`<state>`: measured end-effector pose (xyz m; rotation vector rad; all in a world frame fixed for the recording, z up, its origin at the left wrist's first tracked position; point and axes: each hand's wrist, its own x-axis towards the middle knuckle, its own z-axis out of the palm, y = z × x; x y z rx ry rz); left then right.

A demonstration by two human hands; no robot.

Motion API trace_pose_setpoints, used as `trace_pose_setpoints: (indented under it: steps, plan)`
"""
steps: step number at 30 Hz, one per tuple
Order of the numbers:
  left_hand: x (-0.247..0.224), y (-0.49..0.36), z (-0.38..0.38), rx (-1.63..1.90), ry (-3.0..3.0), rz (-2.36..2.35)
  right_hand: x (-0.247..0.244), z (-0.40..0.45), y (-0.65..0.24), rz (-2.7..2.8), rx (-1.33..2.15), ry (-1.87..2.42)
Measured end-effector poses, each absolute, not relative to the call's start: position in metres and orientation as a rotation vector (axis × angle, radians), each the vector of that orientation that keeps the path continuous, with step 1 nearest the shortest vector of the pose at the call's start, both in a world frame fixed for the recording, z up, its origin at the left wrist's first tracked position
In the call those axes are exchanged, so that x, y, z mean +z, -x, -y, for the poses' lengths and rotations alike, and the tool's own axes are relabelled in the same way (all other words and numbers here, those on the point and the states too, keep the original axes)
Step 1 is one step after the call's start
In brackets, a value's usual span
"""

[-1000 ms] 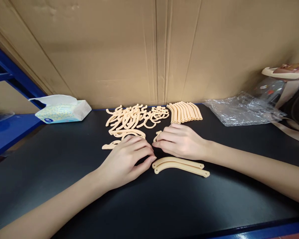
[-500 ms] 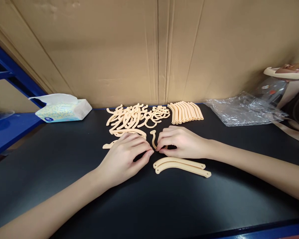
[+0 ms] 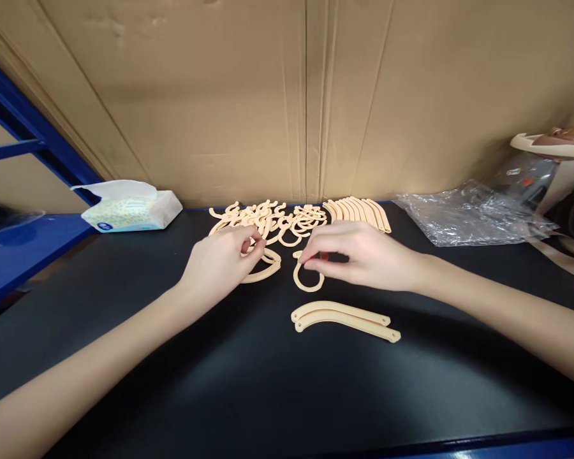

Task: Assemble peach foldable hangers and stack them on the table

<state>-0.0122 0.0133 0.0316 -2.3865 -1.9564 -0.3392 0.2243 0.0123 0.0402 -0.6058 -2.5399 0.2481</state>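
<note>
My right hand (image 3: 354, 255) has thumb and forefinger pinched together at the upper end of a cream plastic hanger hook (image 3: 309, 289), its round bend resting on the black table. To its left, my left hand (image 3: 222, 255) is curled with fingertips together at the near edge of the loose pile; what they hold, if anything, is hidden. Curved cream pieces (image 3: 263, 274) lie partly under that hand. Closer to me, two curved hanger arms (image 3: 347, 319) with holed ends lie side by side. Behind the hands spreads a jumbled pile of hooks and curved parts (image 3: 268, 220).
A neat row of hanger arms (image 3: 358, 210) stands behind my right hand. A tissue pack (image 3: 129, 210) is at the back left, a clear plastic bag (image 3: 473, 213) at the back right. Cardboard (image 3: 220, 102) walls the rear; a blue metal frame (image 3: 48, 153) rises at left.
My left hand has moved away to the left and back towards the pile. My right hand has shifted slightly back and right, uncovering the hook's bend. The two front arms stay put.
</note>
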Motion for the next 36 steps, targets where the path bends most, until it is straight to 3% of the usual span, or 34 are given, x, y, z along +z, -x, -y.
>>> trace_pose_setpoints:
  steps: [5,13,20,36]
  plan:
    - [0.042,0.006,-0.040,-0.135,2.307,2.114,0.058,-0.008,-0.243,2.503,0.079,0.644]
    - [0.045,-0.001,-0.055,0.032,2.284,2.206,-0.003,-0.014,-0.293,2.525,-0.063,0.876]
    - [0.039,0.010,-0.056,-0.030,2.267,2.221,-0.019,-0.028,-0.294,2.474,0.115,0.992]
    - [0.023,0.018,-0.059,-0.404,2.369,2.293,-0.017,-0.021,-0.291,2.523,0.121,1.028]
